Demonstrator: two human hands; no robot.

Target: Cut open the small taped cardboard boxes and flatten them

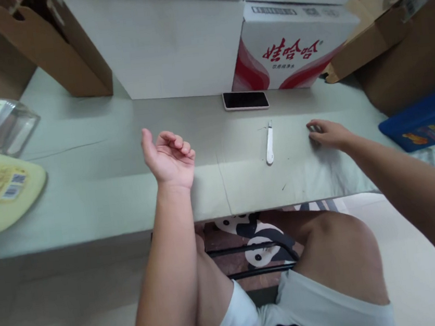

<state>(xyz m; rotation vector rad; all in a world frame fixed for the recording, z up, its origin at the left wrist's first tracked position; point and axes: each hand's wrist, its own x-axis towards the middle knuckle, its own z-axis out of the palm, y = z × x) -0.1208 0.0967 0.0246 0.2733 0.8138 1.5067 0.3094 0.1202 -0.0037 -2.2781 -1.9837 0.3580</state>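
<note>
My left hand (172, 160) is raised above the table, palm turned up, with the thumb apart and the fingers loosely curled around nothing. On the table to the right, my right hand (326, 134) rests with bent fingers, and a small gap shows between thumb and fingers. No object can be made out in it. Between the hands lies a slim white tool (269, 146) with a short metal tip and a hole at its near end, apparently a small utility knife; my right hand is nearer to it. Behind it a phone (245, 100) lies flat, its screen dark.
A pale green cloth covers the table (99, 197). White cartons (180, 41) and a red-and-white printed box (286, 45) line the back. At left are a yellow bottle (4, 187) and a clear container (9, 129); at right, a blue package (428, 118) and brown cardboard (398, 64).
</note>
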